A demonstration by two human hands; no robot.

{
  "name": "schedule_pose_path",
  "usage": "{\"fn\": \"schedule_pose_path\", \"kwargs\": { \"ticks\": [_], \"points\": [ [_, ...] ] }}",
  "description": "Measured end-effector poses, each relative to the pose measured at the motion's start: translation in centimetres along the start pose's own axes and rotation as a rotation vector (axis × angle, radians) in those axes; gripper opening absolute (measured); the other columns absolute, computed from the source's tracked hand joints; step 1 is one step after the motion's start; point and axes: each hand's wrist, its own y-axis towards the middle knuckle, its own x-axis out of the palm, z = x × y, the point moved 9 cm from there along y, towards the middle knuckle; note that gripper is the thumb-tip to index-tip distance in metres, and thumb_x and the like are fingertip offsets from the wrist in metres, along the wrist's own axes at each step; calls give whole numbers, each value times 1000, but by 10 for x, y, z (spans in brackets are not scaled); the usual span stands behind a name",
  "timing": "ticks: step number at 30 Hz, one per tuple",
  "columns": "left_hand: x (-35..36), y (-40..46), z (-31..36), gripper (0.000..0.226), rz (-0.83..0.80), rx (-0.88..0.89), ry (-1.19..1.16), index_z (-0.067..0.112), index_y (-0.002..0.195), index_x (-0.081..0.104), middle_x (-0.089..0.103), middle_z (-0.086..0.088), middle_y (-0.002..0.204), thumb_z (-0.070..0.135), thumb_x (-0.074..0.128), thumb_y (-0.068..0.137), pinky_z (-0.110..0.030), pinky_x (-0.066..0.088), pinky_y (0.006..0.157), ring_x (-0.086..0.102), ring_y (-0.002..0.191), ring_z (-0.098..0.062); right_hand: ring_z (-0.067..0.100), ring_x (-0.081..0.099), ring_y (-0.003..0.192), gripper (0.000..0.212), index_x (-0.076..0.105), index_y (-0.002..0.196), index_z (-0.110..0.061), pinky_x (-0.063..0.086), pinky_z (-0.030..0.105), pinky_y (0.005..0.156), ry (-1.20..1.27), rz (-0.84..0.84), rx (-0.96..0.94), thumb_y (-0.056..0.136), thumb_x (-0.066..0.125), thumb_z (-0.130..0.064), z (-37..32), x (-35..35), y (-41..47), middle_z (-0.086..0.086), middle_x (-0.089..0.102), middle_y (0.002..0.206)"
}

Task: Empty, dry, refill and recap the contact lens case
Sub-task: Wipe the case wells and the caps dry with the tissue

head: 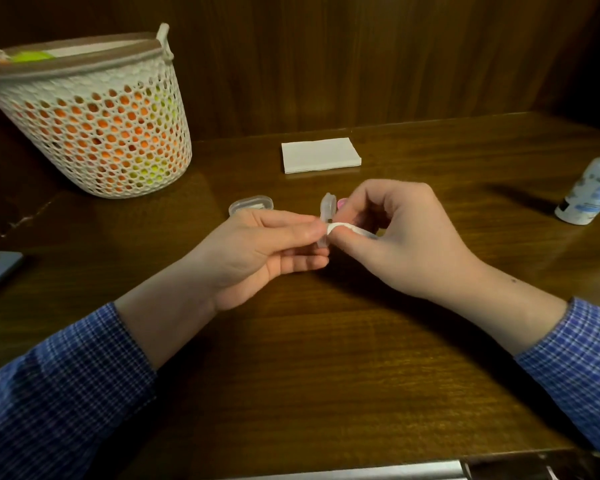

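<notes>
Above the middle of the dark wooden worktop (326,358), the left hand (257,251) holds the clear contact lens case (327,211) upright, its fingers (291,223) lying straight and pressed together against the case's lower part. The right hand (406,237) pinches a small white tissue piece (340,229) between thumb and curled fingers and presses it against the case. A pink spot shows just beside the case's upper end; what it is cannot be told. A clear lid (251,205) lies on the worktop just behind the left hand. Farther back rests a folded white tissue stack (320,155). A white perforated basket (94,119) stands at the far left, and a white solution bottle (591,188) stands at the right edge. Both forearms wear blue checked sleeves (59,393).
</notes>
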Motion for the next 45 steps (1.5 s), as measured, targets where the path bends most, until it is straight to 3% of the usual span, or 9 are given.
{"fn": "schedule_pose_path", "kwargs": {
  "ticks": [3,8,10,12,16,19,25,31,45],
  "points": [
    [-8,-3,9,28,89,151,174,12,98,83,79,-12,101,21,74,74,-31,63,82,77,95,-22,7,69,67,15,72,73,-26,63,31,79,117,-38,201,80,85,-27,19,5,2,-7,73,70],
    [-4,-12,25,38,150,366,434,13,107,79,80,-7,104,30,75,73,-39,61,90,76,100,-23,11,67,102,12,79,64,-16,51,23,68,590,-232,620,68,90,-20,44,33,-9,8,77,94],
    [-3,-12,28,37,160,401,454,13,109,78,80,-5,105,27,74,75,-36,62,89,75,102,-22,13,64,81,31,80,79,-8,45,24,52,715,-318,755,55,89,-26,47,43,-16,11,72,97],
    [-5,-8,22,38,165,340,314,10,110,78,79,-7,108,22,73,75,-34,62,87,75,105,-25,13,62,64,52,72,104,-4,43,24,46,768,-328,808,59,89,-23,49,45,-17,11,70,89],
    [-3,5,4,41,102,127,-50,5,116,75,76,-12,117,19,70,78,-30,61,85,74,106,-22,18,65,78,8,80,85,-10,49,27,59,680,-250,674,84,81,-18,47,29,-6,11,75,87],
    [-2,8,-3,37,50,51,-158,7,119,74,76,-11,115,18,68,84,-28,60,82,74,100,-17,17,67,85,7,80,87,-12,52,31,71,574,-184,538,85,80,-19,42,17,0,11,78,96],
    [-5,9,-7,33,43,45,-128,8,111,79,78,-9,104,18,70,82,-26,59,79,75,91,-14,23,67,75,10,77,91,-12,60,46,79,421,-80,321,84,83,-13,28,5,4,11,74,81],
    [-5,10,-8,34,25,45,-137,3,114,77,76,-11,104,16,67,84,-27,60,79,73,90,-15,12,71,76,3,79,91,-18,59,26,72,229,-101,141,88,80,-17,15,4,6,-2,77,82],
    [-3,6,-5,53,60,65,-10,2,131,65,74,-17,119,15,68,80,-28,59,85,74,101,-20,16,71,75,10,76,84,-17,63,40,84,288,-123,259,82,84,-13,24,6,4,0,75,77]
  ]
}}
